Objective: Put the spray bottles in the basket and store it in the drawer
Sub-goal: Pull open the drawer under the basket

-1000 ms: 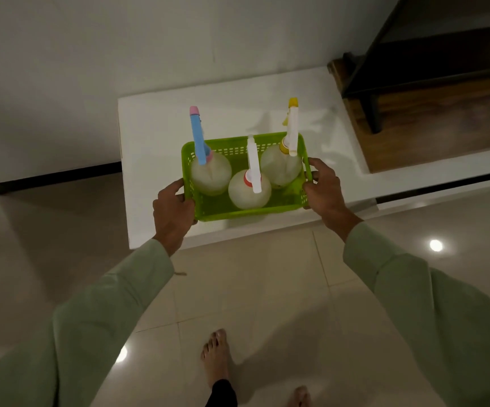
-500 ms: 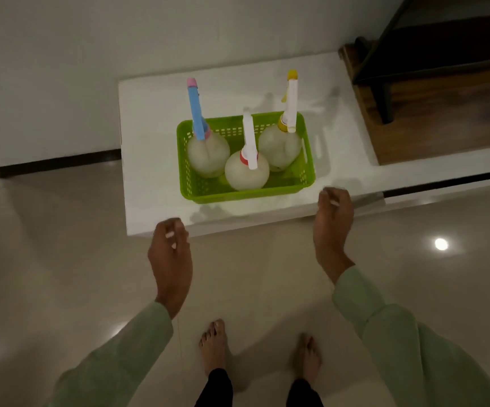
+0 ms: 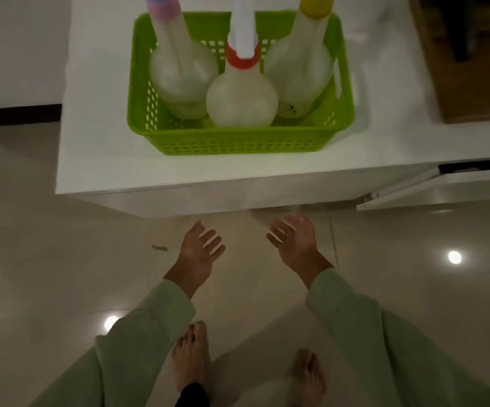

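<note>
Below, both hands (image 3: 245, 245) spread and empty, basket (image 3: 239, 139) with three spray bottles (image 3: 242, 98) on the cabinet top (image 3: 97, 160).

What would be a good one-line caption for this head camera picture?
Three spray bottles stand in a green basket on a white cabinet; both empty hands, left and right, reach below its front edge.

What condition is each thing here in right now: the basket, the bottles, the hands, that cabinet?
Green basket: resting on the white cabinet top, loaded.
Pink-collared bottle: upright in basket.
Red-collared bottle: upright in basket.
Yellow-collared bottle: upright in basket.
Left hand: open, empty.
Right hand: open, empty.
</note>
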The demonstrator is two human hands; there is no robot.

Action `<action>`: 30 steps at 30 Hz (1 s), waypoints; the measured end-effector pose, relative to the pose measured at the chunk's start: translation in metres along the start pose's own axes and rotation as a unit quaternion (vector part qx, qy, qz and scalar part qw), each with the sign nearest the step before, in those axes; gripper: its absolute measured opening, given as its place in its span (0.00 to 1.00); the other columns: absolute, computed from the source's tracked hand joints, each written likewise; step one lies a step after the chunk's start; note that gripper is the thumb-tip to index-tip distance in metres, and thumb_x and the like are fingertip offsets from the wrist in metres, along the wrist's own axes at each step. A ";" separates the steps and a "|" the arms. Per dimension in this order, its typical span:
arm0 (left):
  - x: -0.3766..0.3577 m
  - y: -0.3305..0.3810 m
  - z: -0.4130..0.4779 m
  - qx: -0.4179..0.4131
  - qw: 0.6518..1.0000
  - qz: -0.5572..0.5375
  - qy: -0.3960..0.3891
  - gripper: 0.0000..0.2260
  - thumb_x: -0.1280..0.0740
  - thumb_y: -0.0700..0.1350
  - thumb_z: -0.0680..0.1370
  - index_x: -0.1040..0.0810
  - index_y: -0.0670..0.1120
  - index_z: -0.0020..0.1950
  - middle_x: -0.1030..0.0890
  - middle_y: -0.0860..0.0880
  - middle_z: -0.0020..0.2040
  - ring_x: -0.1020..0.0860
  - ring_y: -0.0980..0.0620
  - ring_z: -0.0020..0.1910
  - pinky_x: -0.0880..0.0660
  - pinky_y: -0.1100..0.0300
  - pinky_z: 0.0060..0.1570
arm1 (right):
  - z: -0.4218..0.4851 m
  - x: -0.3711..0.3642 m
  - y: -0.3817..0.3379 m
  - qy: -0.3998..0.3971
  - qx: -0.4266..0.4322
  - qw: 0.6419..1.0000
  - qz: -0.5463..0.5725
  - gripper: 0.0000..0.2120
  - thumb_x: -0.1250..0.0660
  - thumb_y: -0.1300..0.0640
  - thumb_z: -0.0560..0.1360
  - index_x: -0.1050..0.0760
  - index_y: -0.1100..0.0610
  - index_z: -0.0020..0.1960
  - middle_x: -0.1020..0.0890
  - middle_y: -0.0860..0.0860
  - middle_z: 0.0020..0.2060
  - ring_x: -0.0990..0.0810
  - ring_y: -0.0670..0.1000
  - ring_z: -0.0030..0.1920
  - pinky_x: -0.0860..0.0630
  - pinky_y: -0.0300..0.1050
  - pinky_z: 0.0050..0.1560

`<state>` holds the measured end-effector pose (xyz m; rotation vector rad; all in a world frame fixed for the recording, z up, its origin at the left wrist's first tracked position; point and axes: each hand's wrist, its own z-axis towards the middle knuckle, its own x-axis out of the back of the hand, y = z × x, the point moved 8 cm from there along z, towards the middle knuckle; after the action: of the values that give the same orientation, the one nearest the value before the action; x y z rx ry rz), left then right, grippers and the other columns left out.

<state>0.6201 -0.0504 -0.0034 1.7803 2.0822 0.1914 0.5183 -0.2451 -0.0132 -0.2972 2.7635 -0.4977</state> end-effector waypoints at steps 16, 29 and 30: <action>0.004 0.019 0.093 -0.011 0.965 -0.254 -0.070 0.41 0.50 0.74 0.74 0.33 0.43 0.72 0.25 0.40 0.66 0.25 0.38 0.64 0.32 0.35 0.67 | 0.086 -0.024 0.009 -0.097 -0.008 0.969 0.229 0.40 0.47 0.25 0.75 0.34 0.57 0.71 0.30 0.60 0.73 0.32 0.63 0.74 0.38 0.69 0.74; 0.068 -0.050 0.002 0.049 0.968 -0.244 -0.036 0.36 0.47 0.67 0.79 0.41 0.44 0.78 0.32 0.35 0.73 0.29 0.31 0.67 0.32 0.33 0.65 | -0.003 0.058 0.056 -0.035 -0.046 0.975 0.215 0.39 0.42 0.32 0.78 0.43 0.54 0.80 0.36 0.65 0.76 0.34 0.67 0.75 0.35 0.68 0.72; 0.070 -0.050 -0.017 0.040 0.967 -0.249 -0.042 0.34 0.46 0.66 0.79 0.41 0.45 0.78 0.32 0.35 0.73 0.28 0.30 0.67 0.32 0.33 0.66 | -0.018 0.064 0.055 -0.028 -0.041 0.975 0.215 0.37 0.42 0.34 0.79 0.43 0.53 0.80 0.35 0.65 0.76 0.33 0.67 0.74 0.33 0.67 0.71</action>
<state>0.5599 0.0112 -0.0202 1.2225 2.4193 -0.1078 0.4450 -0.2056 -0.0349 0.2642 2.6835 -0.2572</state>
